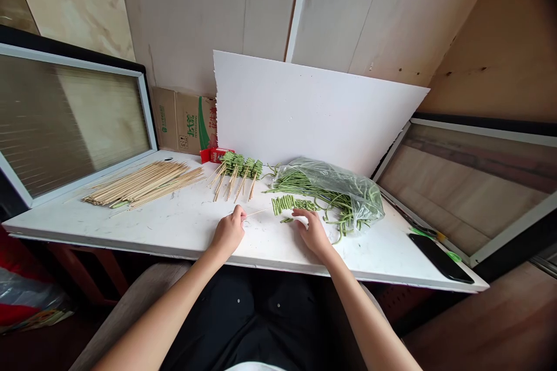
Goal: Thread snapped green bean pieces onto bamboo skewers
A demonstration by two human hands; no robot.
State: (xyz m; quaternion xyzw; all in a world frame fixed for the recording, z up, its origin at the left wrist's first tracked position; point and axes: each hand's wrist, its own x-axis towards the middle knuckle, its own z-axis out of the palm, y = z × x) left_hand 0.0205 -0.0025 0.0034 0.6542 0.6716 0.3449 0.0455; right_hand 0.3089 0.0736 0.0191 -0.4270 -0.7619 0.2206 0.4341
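Observation:
Thumb and fingers of my left hand (230, 230) pinch one end of a thin bamboo skewer (257, 212). Its far part reaches a row of short green bean pieces (284, 204) lying side by side; whether it runs through them I cannot tell. My right hand (312, 228) is just right of that row, thumb and forefinger apart, beside a small heap of cut bean pieces (306, 204). A loose bean piece (286, 220) lies on the table near its thumb. Behind, bundles of skewered beans (240, 166) rest with their sticks towards me.
Many bare skewers (143, 182) are piled at the left of the white table (183, 229). A clear plastic bag (335, 177) of long beans lies right of centre. A black phone (440, 258) is at the right edge. A cardboard box (185, 122) and white board (313, 110) stand behind.

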